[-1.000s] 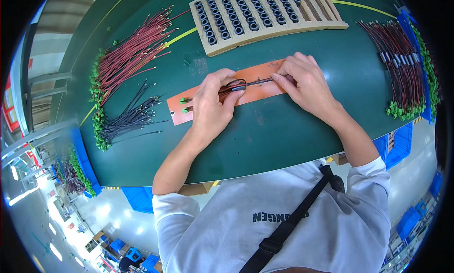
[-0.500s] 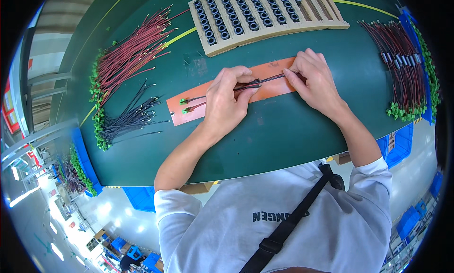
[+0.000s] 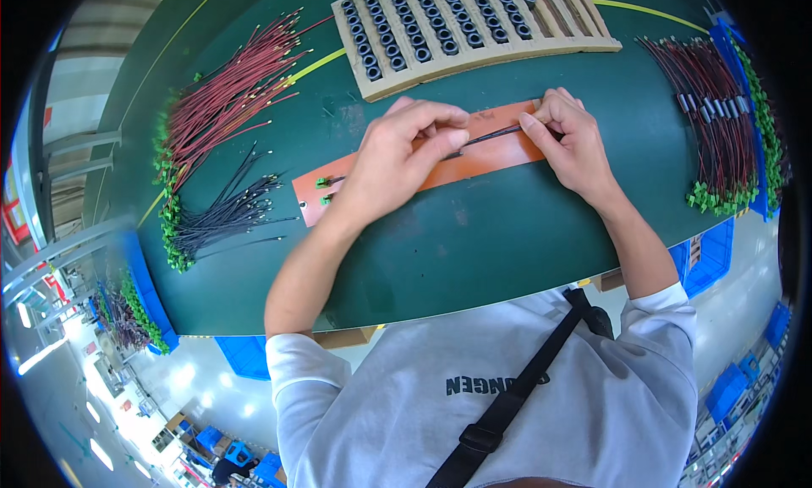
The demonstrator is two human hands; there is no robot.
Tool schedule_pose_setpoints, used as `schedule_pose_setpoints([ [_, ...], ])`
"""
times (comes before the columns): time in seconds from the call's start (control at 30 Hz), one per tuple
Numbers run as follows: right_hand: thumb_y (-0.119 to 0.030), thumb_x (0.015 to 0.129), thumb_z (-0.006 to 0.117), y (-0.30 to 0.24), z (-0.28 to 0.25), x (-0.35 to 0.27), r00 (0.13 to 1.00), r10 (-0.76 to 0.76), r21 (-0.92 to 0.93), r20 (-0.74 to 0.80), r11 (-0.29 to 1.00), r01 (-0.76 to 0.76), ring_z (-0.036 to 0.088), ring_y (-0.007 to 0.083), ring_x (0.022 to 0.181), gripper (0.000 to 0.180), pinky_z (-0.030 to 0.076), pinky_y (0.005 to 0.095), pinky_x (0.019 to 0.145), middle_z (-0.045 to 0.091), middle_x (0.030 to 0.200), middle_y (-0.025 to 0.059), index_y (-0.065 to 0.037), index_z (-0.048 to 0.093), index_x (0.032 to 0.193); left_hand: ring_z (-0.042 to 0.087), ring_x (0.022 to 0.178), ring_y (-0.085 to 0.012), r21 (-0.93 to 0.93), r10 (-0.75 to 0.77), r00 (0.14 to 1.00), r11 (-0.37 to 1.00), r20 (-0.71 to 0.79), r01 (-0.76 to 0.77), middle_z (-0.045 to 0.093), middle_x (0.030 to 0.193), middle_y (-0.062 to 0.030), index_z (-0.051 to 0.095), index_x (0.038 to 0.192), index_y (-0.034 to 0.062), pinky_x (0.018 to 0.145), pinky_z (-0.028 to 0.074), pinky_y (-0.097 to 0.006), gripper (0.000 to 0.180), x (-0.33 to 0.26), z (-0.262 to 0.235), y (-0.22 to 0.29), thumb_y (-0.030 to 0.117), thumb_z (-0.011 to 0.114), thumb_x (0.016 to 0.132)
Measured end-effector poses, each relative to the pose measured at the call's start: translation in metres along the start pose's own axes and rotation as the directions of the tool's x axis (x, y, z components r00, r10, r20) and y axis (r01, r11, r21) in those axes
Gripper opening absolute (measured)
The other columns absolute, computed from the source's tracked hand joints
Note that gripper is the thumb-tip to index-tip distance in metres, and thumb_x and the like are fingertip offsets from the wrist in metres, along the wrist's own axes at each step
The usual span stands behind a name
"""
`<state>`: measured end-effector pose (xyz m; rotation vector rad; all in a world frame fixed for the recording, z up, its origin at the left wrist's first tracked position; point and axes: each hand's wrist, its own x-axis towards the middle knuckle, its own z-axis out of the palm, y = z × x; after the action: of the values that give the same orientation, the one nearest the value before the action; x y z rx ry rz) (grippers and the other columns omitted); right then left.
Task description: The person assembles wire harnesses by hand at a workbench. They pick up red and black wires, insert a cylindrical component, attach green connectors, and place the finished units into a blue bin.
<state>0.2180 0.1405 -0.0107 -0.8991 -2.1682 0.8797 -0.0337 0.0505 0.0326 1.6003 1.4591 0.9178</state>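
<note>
My right hand (image 3: 568, 141) pinches a pair of thin dark wires (image 3: 495, 134) between thumb and forefinger. My left hand (image 3: 402, 154) is closed at the other end of the exposed stretch, thumb and fingertips around the wires; its exact grip is partly hidden. Under both hands lies a long orange strip (image 3: 499, 162), set at a slant on the table. Beside my left wrist, two small green connectors (image 3: 323, 183) rest on the strip's left end, their leads running beneath that hand.
Red wires (image 3: 237, 99) and black wires (image 3: 224, 213) with green connectors lie in bundles at left. A beige rack (image 3: 474, 61) holds rows of black ring cores (image 3: 448, 45) at the back. Finished-looking wire sets with grey cylinders (image 3: 715, 109) lie at right beside a blue tray edge (image 3: 744, 116).
My left hand has shifted slightly up and now covers the dark bunched part of the wires. My right hand has moved a little to the right along the strip.
</note>
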Motion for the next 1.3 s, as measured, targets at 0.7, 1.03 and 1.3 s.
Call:
schedule_pose_setpoints([
  [0.7, -0.024, 0.089, 0.077, 0.001, -0.005, 0.006, 0.996, 0.079, 0.115, -0.044, 0.991, -0.073, 0.051, 0.0212, 0.066, 0.030, 0.041, 0.0362, 0.071, 0.055, 0.065, 0.0036, -0.006, 0.061, 0.072, 0.055, 0.066, -0.0057, -0.013, -0.200, 0.907, 0.975, 0.370, 0.220, 0.071, 0.076, -0.0019, 0.079, 0.094, 0.0010, 0.057, 0.042, -0.024, 0.010, 0.069, 0.027, 0.014, 0.010, 0.075, 0.092],
  [1.03, -0.026, 0.088, 0.080, 0.000, 0.001, 0.007, 0.992, 0.097, 0.105, -0.084, 0.990, -0.088, 0.050, 0.0219, 0.063, 0.034, 0.042, 0.0378, 0.067, 0.052, 0.061, 0.0054, -0.004, 0.062, 0.070, 0.066, 0.086, -0.0126, -0.071, -0.141, 0.937, 0.983, 0.320, 0.172, 0.074, 0.096, -0.0069, 0.074, 0.107, -0.0023, 0.078, 0.053, -0.028, 0.021, 0.065, -0.007, 0.018, 0.016, 0.068, 0.099],
  [1.3, -0.021, 0.086, 0.082, 0.003, 0.006, 0.008, 0.991, 0.075, 0.145, -0.107, 0.988, -0.059, 0.046, 0.0215, 0.061, 0.041, 0.041, 0.0371, 0.063, 0.049, 0.060, 0.0047, -0.003, 0.051, 0.065, 0.068, 0.092, -0.0169, 0.175, -0.004, 1.000, 0.985, 0.005, 0.003, 0.073, 0.100, -0.0101, 0.074, 0.106, -0.0017, 0.083, 0.054, -0.030, 0.014, -0.020, -0.035, 0.000, 0.005, 0.070, 0.094],
])
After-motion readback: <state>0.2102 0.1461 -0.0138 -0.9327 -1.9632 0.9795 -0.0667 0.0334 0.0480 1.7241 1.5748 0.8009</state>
